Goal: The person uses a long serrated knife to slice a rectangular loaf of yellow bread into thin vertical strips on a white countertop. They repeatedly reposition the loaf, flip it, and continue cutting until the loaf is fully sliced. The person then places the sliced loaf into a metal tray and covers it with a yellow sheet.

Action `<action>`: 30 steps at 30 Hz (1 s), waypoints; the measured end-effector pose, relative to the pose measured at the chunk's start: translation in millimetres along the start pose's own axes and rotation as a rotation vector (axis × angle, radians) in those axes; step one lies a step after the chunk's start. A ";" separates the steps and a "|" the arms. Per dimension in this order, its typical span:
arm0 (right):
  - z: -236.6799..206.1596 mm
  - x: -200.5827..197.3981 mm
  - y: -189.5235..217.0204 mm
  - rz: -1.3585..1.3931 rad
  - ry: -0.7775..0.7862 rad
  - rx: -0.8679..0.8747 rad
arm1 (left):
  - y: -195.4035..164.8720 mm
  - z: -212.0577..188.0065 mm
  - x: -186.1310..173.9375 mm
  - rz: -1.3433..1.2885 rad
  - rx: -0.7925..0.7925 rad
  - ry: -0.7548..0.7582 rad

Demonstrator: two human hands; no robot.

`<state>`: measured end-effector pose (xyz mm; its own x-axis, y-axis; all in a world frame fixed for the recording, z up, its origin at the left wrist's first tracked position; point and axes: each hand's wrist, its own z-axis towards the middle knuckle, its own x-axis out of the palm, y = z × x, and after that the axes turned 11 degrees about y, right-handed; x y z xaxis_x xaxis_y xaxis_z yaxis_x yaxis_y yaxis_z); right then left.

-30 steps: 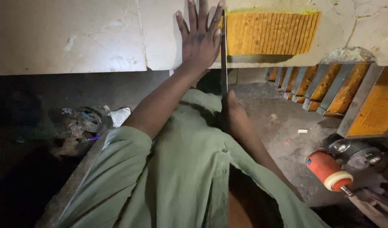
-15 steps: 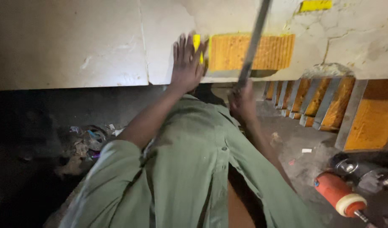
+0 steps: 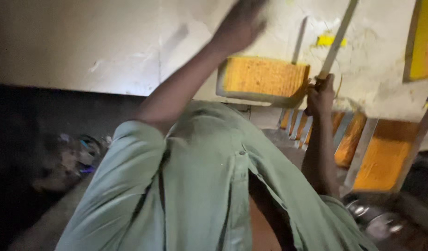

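So, our right hand (image 3: 320, 93) is closed round a long thin tool (image 3: 337, 39) laid vs. the pale slab (image 3: 107, 46); left hand (image 3: 239, 23) is up on it, blurred, grip unclear. Yellow block (image 3: 263, 76) sits w/in the slab; work looks mid-way.

A small yellow label (image 3: 331, 40) sits on the pale wall (image 3: 107, 42).

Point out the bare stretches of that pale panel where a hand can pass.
The pale panel is bare left of the raised left hand, down to its dark lower edge. It is crowded on the right: the yellow pad, the long blade gripped by the right hand, and the orange slats leave only narrow gaps.
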<state>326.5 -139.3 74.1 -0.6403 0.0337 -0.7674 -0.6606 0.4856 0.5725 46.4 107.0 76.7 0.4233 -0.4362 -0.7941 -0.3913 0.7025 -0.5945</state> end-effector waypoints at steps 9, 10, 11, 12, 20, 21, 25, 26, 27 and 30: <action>20.9 135.0 173.4 -0.006 0.257 -0.118 | 59.6 -297.8 -56.4 -0.222 -0.485 -0.216; 27.3 165.9 206.5 0.023 0.288 -0.189 | 83.6 -324.9 -69.9 -0.215 -0.495 -0.281; 32.1 197.5 243.0 0.050 0.315 -0.249 | 107.8 -352.5 -83.4 -0.214 -0.497 -0.341; 40.6 230.1 283.5 0.073 0.334 -0.305 | 136.5 -375.1 -95.4 -0.217 -0.490 -0.402; 81.9 488.0 659.4 -0.506 0.709 -0.836 | 425.9 -559.3 -236.9 -0.166 -1.089 -0.777; 75.0 518.5 699.5 -0.025 0.938 -0.412 | 457.4 -589.2 -261.8 0.192 -1.060 -0.847; 59.2 610.2 826.2 0.148 1.236 -0.975 | 549.1 -675.0 -370.2 -0.165 -0.806 -1.324; 56.2 627.3 851.5 0.152 1.229 -1.061 | 563.2 -687.6 -397.1 -0.017 -0.918 -1.393; 53.0 643.3 873.3 0.155 1.221 -1.150 | 575.4 -693.5 -414.9 0.105 -1.034 -1.438; 55.6 670.4 915.7 0.228 1.262 -1.093 | 596.6 -706.1 -455.9 0.261 -1.265 -1.416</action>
<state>-685.9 376.5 67.8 -0.2885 -0.9210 -0.2617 -0.1133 -0.2386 0.9645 -957.0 327.9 -5.4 0.2672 0.7650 -0.5859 -0.5489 -0.3789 -0.7451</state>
